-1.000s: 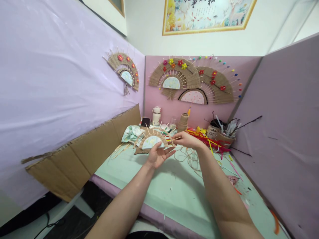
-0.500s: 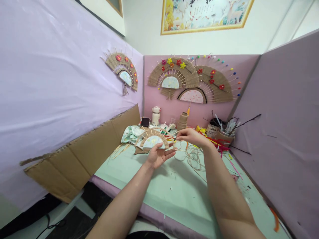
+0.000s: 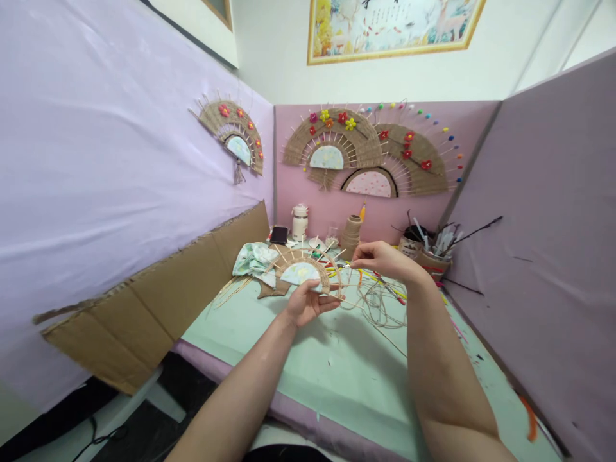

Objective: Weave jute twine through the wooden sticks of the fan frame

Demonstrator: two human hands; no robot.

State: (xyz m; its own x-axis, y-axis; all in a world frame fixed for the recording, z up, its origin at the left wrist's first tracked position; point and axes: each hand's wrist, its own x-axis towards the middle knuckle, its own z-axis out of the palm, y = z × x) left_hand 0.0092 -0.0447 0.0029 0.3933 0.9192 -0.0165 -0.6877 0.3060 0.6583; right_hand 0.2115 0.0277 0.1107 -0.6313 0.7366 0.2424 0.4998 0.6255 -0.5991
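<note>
My left hand point(image 3: 304, 305) holds a small half-made fan point(image 3: 304, 271) from below, fingers closed round its base. The fan has a pale patterned half-disc, thin wooden spokes and a few rows of woven jute twine. My right hand point(image 3: 380, 258) is up to the right of the fan, fingers pinched on the jute twine point(image 3: 373, 301), which runs down from the fan's right edge into a loose tangle on the green mat point(image 3: 337, 372).
Finished fans point(image 3: 332, 151) hang on the pink back panel and the left wall. Cardboard point(image 3: 158, 295) leans along the left side. At the back stand a twine spool point(image 3: 353, 234), a white jar point(image 3: 299, 222), a phone point(image 3: 280, 235), folded cloth point(image 3: 255, 258) and a cup of tools point(image 3: 430, 256).
My right hand has lifted and moved right, away from the fan, drawing the twine with it. The fan has shifted slightly right in my left hand.
</note>
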